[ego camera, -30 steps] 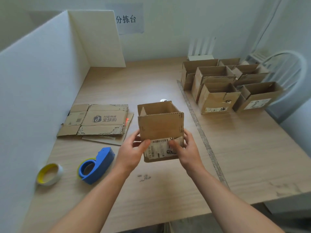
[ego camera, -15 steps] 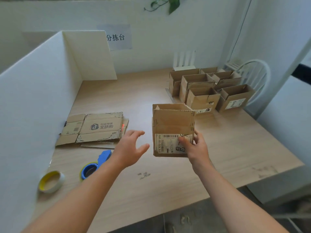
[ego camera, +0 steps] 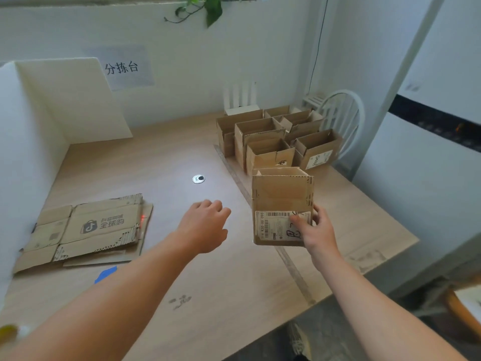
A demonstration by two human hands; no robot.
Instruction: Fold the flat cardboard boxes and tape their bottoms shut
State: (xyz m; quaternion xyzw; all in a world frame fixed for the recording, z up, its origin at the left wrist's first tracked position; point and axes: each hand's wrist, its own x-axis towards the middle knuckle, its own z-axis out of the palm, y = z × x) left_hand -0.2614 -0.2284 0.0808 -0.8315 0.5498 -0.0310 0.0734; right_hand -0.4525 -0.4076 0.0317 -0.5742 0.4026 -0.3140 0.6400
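My right hand (ego camera: pixel 313 230) grips a folded cardboard box (ego camera: pixel 282 196) by its lower right corner, thumb on the white shipping label. The box is upright with its open top up, held above the table right of centre. My left hand (ego camera: pixel 205 225) hovers empty over the table to the left of the box, fingers loosely curled. A stack of flat cardboard boxes (ego camera: pixel 88 230) lies at the left. Only a blue corner of the tape dispenser (ego camera: pixel 105 274) shows past my left forearm.
Several folded open boxes (ego camera: pixel 276 142) stand grouped at the table's back right. A white foam divider (ego camera: pixel 39 131) walls the left side. A metal cable grommet (ego camera: pixel 198 179) sits mid-table. A white chair (ego camera: pixel 343 121) stands beyond the right edge.
My left hand let go of the box and drew away to the left. My right hand carried the box to the right, toward the group of folded boxes. The view tilted up.
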